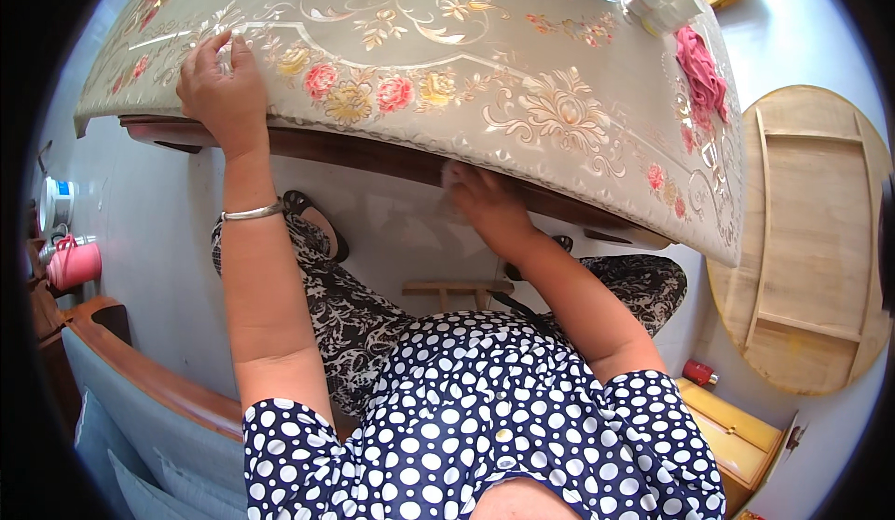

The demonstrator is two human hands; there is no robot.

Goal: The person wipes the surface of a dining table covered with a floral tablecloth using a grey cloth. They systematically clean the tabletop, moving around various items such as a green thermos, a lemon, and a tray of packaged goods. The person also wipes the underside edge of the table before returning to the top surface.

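Observation:
A table (373, 161) stands before me, its dark reddish-brown wooden edge showing under a pale, shiny tablecloth (392, 45) with pink and gold flowers. My left hand (224, 87), a silver bangle on its wrist, rests on the cloth near the left front edge. Its fingers are loosely bent, thumb and forefinger apart, with nothing visible between them. My right hand (489, 205) is at the wooden edge just below the cloth's hem, near the middle, blurred by motion. Something small and pale shows at its fingertips; its kind is too smeared to tell.
A crumpled pink cloth (699, 68) and clear plastic containers (667, 3) lie at the table's right. An oval wooden board (806, 240) leans beyond. A blue-cushioned wooden seat (177, 408) is at lower left, a pink container (75, 264) above it, a low wooden stool (447, 288) between my legs.

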